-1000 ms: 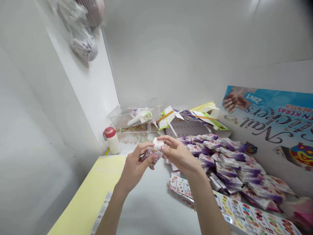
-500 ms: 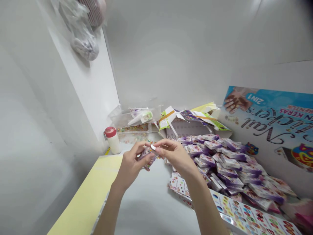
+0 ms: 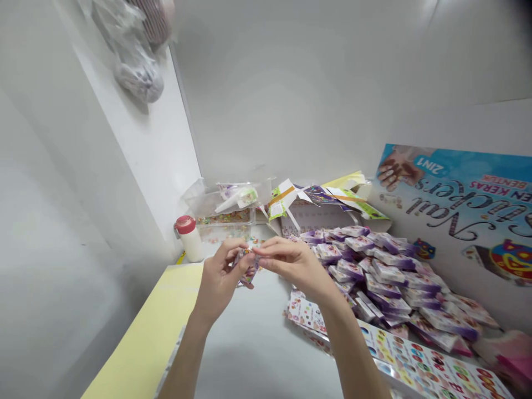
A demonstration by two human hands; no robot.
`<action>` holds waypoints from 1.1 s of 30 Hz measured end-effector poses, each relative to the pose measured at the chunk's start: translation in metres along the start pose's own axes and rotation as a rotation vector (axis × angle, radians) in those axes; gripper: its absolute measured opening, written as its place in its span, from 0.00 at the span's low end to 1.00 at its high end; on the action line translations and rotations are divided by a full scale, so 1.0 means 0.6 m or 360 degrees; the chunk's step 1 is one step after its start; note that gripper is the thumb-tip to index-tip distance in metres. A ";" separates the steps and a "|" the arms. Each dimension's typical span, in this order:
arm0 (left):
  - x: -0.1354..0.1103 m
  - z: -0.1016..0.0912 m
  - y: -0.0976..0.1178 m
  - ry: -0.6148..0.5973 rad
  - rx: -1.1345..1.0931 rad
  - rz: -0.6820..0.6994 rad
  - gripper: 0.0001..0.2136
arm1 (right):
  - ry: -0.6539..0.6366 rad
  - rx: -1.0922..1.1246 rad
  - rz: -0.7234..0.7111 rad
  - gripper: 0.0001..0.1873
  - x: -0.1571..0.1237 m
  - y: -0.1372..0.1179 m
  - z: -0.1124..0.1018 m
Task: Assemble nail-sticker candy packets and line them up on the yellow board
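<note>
My left hand [image 3: 222,277] is closed round a small printed box [image 3: 247,269] in purple and white, held tilted above the table. Thumb and fingers grip its sides and cover part of it. My right hand [image 3: 291,263] meets the box's upper end with fingertips pinched together; what lies between them, if anything, is hidden. Beyond the hands, small colourful pieces [image 3: 255,241] lie on the table. A large heap of similar purple and white boxes [image 3: 374,271] lies to the right of my right hand.
A white bottle with a red lid [image 3: 189,238] stands at the back left by clear plastic trays [image 3: 224,202]. Opened printed cartons [image 3: 316,213] sit at the back. A "Nail Stickers" board [image 3: 457,205] leans at right, above printed sheets [image 3: 415,360]. Yellow sheet [image 3: 145,327] lies left.
A small white piece seen at my right fingertips is now out of sight. The right fingers have straightened and moved slightly left against the box's upper end. My left hand keeps its grip.
</note>
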State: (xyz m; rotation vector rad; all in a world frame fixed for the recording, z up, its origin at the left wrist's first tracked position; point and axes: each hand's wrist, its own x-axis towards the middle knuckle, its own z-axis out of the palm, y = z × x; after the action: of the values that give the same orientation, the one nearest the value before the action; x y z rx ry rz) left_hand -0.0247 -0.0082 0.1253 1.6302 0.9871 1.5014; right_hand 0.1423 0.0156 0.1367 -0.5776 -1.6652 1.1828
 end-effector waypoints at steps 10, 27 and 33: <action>0.040 -0.012 -0.120 -0.0216 0.1293 -0.0377 0.26 | 0.1135 -0.1220 0.0176 0.16 0.004 0.070 -0.114; 0.040 -0.048 -0.281 0.0017 0.1835 -0.1013 0.39 | 0.0565 -0.1366 0.0186 0.15 0.037 0.142 -0.058; 0.046 -0.058 -0.297 0.0122 0.1520 -0.1091 0.48 | 0.0173 -0.1476 0.0536 0.17 0.029 0.259 0.079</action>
State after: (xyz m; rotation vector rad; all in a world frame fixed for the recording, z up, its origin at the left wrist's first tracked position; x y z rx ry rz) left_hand -0.0718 0.0989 -0.0165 1.5164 2.2419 0.6212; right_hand 0.0693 0.0735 0.0022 -1.5063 -2.0235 0.5080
